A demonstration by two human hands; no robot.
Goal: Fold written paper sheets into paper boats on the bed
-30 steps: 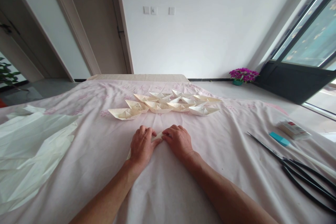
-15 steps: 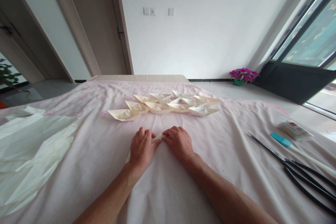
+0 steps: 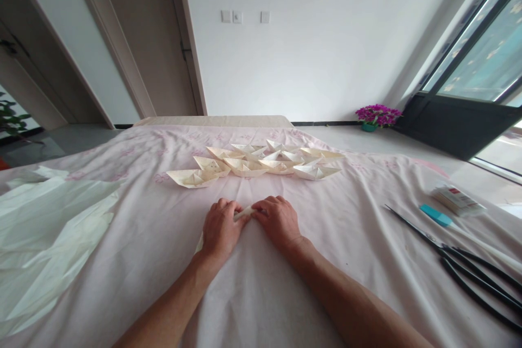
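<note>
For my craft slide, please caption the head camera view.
Left hand and right hand hold a pale piece of paper before a cluster of paper boats, scissors lying to the right.

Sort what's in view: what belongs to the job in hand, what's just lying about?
Job:
- pale piece, pinched by left hand and right hand
- folded paper boats, likely, similar colour
- loose pale sheets, perhaps

Lying about, apparently:
- scissors
- blue-headed tool
- small packet
- potted flowers
</note>
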